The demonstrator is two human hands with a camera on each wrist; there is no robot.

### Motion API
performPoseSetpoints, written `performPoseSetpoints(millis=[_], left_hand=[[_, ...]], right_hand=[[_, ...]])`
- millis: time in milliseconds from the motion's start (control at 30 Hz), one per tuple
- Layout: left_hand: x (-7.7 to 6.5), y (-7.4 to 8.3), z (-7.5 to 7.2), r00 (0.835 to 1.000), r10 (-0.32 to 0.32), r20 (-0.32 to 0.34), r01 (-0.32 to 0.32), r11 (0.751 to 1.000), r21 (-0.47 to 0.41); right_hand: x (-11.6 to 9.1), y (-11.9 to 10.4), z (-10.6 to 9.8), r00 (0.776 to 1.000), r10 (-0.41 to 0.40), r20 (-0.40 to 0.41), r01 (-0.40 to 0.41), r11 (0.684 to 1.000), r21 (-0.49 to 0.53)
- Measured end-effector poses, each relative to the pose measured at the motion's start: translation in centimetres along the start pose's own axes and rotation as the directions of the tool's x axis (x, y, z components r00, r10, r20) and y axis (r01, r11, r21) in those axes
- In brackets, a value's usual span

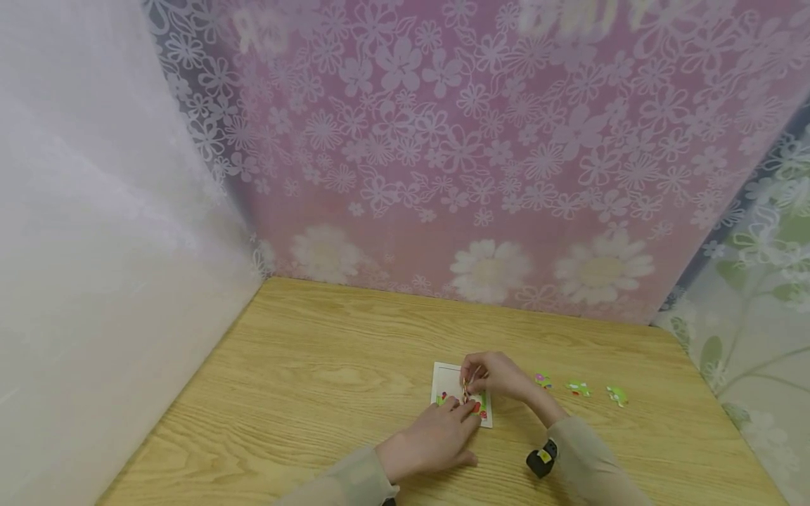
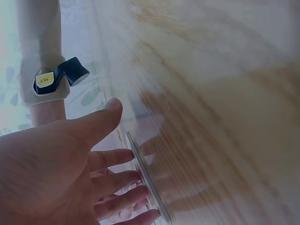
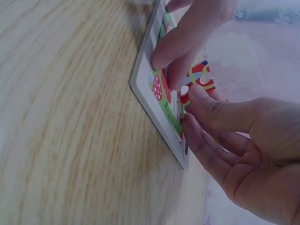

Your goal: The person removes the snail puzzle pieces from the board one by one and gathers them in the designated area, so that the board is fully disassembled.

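Note:
A small white-rimmed jigsaw tray [image 1: 447, 379] lies on the table, its near part filled with colourful green and red pieces. My left hand [image 1: 436, 437] rests its outstretched fingertips on the filled near part; the left wrist view shows those fingers reaching over the tray's edge [image 2: 149, 180]. With thumb and fingers, my right hand [image 1: 500, 377] pinches a red, blue and yellow puzzle piece [image 3: 199, 75], tilted up over the tray. In the right wrist view, the fingertips of both hands are close together around that piece.
Three loose green puzzle pieces lie right of the tray: one with a pink patch [image 1: 543, 381], a middle one [image 1: 578, 388] and a far-right one [image 1: 616, 396]. The wood-grain table [image 1: 342, 351] meets a pink flowered curtain [image 1: 405, 176] behind and a pale wall [image 1: 139, 232] at left.

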State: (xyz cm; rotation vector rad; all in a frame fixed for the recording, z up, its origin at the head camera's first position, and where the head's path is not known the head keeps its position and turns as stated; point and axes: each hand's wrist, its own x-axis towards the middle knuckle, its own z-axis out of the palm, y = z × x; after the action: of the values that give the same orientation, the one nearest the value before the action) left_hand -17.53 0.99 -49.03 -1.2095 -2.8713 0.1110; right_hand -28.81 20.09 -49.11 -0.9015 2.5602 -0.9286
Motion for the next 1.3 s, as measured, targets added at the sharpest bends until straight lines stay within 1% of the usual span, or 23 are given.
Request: performPoseSetpoints(millis=[133,267,467,600,733,833,933,1100,1200,1300], left_hand=[[0.2,0.1,0.0,1.000,0.002,-0.002,-0.002,1.000,0.020],[0.4,0.2,0.2,1.000,-0.002,0.005,0.002,0.999,0.038],[0.7,0.3,0.3,1.000,-0.004,0.010,0.003,1.000,0.027],[0.8,0.5,0.0,1.000,-0.012,-0.001,0.012,1.000,0.024],[1.0,0.5,0.1,1.000,-0.007,-0.012,0.008,0.999,0.037],[1.1,0.3,0.4,1.000,0.002,-0.016,-0.001,0.999,0.044],[1.1,0.4,0.4,1.000,0.001,-0.021,0.000,0.999,0.053],[1.0,0.6,0.2,1.000,-0.009,-0.020,0.010,0.997,0.075],[1.0,0.6,0.0,1.000,-0.014,-0.017,0.016,0.997,0.082],[0.9,0.8,-0.1,1.000,-0.018,-0.015,0.019,0.995,0.100]], right_hand=[[0.0,0.1,0.0,1.000,-0.010,0.007,0.010,1.000,0.003],[0.0,0.1,-0.1,1.000,-0.008,0.021,0.007,1.000,0.031],[-0.2,0.1,-0.2,0.999,-0.002,0.036,-0.001,0.997,0.079],[-0.2,0.1,-0.2,1.000,-0.014,0.025,0.013,0.998,0.058],[-0.2,0.1,-0.2,0.999,-0.028,0.024,0.027,0.999,0.037],[-0.2,0.1,-0.1,0.999,-0.037,0.034,0.036,0.999,0.035],[-0.2,0.0,-0.3,0.998,-0.044,0.043,0.042,0.998,0.049],[-0.4,-0.1,-0.6,0.998,-0.041,0.054,0.036,0.996,0.078],[-0.4,0.2,-0.5,0.999,-0.030,0.045,0.027,0.997,0.075],[-0.3,0.3,-0.4,0.999,-0.015,0.033,0.011,0.995,0.101]])
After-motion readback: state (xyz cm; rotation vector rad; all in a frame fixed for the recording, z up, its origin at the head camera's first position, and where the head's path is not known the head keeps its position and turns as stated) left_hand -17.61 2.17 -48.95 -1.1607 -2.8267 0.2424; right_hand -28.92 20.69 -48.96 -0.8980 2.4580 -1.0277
